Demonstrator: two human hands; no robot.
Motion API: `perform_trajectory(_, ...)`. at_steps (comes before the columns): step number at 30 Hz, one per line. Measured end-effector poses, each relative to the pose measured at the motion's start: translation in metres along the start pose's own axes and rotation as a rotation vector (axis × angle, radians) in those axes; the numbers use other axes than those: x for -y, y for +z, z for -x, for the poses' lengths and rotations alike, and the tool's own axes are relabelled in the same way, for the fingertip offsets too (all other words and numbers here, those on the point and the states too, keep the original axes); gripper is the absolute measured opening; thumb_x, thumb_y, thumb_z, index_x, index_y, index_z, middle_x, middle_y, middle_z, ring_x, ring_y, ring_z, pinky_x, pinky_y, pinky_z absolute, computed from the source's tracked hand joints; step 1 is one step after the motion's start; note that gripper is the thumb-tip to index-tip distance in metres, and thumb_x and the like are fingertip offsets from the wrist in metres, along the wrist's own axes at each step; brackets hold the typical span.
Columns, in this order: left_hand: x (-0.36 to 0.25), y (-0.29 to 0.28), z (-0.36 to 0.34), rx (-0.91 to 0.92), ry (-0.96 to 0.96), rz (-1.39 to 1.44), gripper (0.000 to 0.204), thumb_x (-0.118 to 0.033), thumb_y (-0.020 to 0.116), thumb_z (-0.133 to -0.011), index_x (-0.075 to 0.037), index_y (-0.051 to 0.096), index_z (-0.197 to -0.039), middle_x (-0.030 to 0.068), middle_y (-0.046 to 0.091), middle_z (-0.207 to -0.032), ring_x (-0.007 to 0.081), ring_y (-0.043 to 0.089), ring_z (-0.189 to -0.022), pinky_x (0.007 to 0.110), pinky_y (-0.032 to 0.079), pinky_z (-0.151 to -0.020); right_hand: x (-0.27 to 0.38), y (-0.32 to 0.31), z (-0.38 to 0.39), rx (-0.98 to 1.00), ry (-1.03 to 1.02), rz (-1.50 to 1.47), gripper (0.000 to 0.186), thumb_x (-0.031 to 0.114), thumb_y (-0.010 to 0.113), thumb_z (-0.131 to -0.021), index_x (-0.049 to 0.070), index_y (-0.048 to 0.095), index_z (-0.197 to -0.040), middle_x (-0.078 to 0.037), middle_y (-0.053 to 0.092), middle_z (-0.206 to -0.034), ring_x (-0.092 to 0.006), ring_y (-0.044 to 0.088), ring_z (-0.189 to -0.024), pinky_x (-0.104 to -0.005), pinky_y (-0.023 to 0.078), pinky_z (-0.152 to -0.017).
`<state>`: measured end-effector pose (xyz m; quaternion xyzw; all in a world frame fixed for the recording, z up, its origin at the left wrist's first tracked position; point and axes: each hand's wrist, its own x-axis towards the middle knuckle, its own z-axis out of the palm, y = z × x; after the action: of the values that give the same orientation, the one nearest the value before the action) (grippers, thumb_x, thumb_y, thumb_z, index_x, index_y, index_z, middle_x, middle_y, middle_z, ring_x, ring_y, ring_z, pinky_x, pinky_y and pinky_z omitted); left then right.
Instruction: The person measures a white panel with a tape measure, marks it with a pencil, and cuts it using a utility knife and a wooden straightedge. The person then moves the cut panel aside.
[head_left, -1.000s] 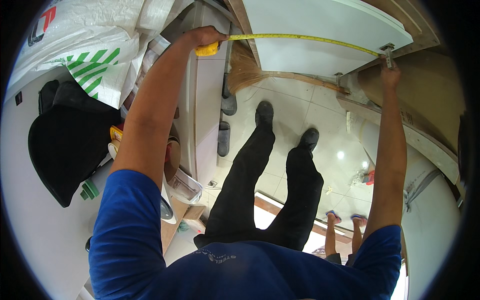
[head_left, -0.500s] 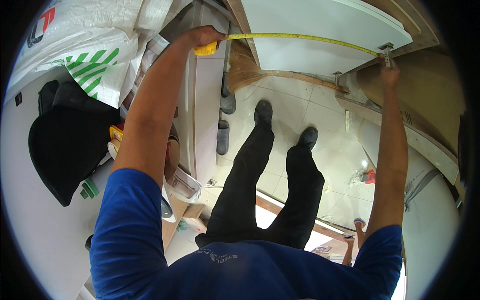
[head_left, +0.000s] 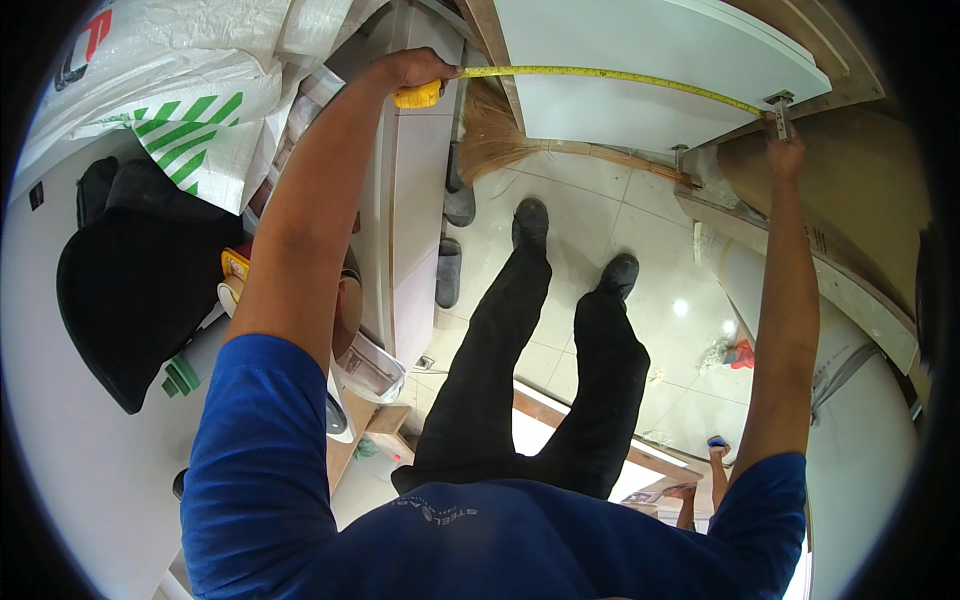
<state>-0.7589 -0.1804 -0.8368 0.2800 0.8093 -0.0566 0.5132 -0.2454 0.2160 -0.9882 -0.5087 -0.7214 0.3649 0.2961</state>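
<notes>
Yellow tape measure (head_left: 418,95) case sits in the left hand (head_left: 412,68), fingers curled tight round it so most of the case is hidden; only the lower edge shows. Yellow blade (head_left: 610,76) runs out across the front edge of the white panel (head_left: 640,60) to the right hand (head_left: 785,150). Right hand is closed at the blade's far end, by a small metal bracket (head_left: 779,105); whether it pinches the hook or the bracket, can't tell, too small. Panel's top and right parts are cut off by the frame rim.

Around: straw broom (head_left: 490,140) leans under the panel's left corner, head partly behind the panel. White cabinet (head_left: 412,215) stands below the left hand, grey slippers (head_left: 452,255) on the tiled floor (head_left: 640,240) beside it. Brown board (head_left: 860,200) lies right, under the right forearm. White woven sacks (head_left: 160,90) with green stripes pile up top left; dark cloth (head_left: 130,290) lies on the white surface (head_left: 70,440) below them. Own legs and black shoes block the floor middle.

Clear plastic tub (head_left: 372,368) by the left elbow; contents unreadable.
</notes>
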Motion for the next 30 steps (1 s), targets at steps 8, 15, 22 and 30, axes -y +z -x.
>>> perform_trajectory(8, 0.001, -0.002, 0.002, 0.007, 0.021, 0.005, 0.055, -0.058, 0.060, -0.098, -0.006, 0.064, -0.082, 0.0086, 0.059, -0.071, 0.0218, 0.057, -0.061, 0.043, 0.054, -0.056, -0.007, -0.006, -0.006, 0.076, 0.023, 0.022, 0.059, 0.052, 0.081, -0.087, 0.000, 0.075, -0.116, -0.003, 0.066, -0.077, -0.0153, 0.055, -0.069, -0.0330, 0.046, -0.066)
perform_trajectory(15, 0.003, -0.005, -0.003, 0.037, 0.062, -0.006, 0.056, -0.058, 0.060, -0.098, -0.006, 0.063, -0.079, 0.0086, 0.059, -0.070, 0.0215, 0.056, -0.057, 0.042, 0.053, -0.055, -0.012, -0.006, -0.008, 0.092, 0.138, 0.068, 0.055, 0.047, 0.080, -0.090, 0.000, 0.074, -0.118, -0.010, 0.077, -0.100, -0.0158, 0.064, -0.089, -0.0318, 0.050, -0.085)
perform_trajectory(22, 0.000, -0.005, 0.000, 0.035, -0.011, 0.021, 0.057, -0.058, 0.060, -0.098, -0.006, 0.064, -0.077, 0.0081, 0.059, -0.068, 0.0209, 0.055, -0.056, 0.041, 0.050, -0.055, -0.008, -0.005, -0.005, 0.110, 0.050, -0.129, 0.055, 0.045, 0.080, -0.090, -0.001, 0.073, -0.119, -0.009, 0.076, -0.099, -0.0146, 0.063, -0.089, -0.0316, 0.050, -0.085)
perform_trajectory(30, 0.003, -0.005, -0.006, 0.035, 0.005, -0.013, 0.057, -0.058, 0.061, -0.098, -0.005, 0.065, -0.078, 0.0078, 0.060, -0.069, 0.0200, 0.056, -0.062, 0.040, 0.050, -0.065, -0.011, -0.004, -0.005, 0.092, 0.058, -0.123, 0.052, 0.044, 0.081, -0.090, -0.001, 0.075, -0.115, -0.004, 0.074, -0.095, -0.0116, 0.060, -0.085, -0.0293, 0.048, -0.079)
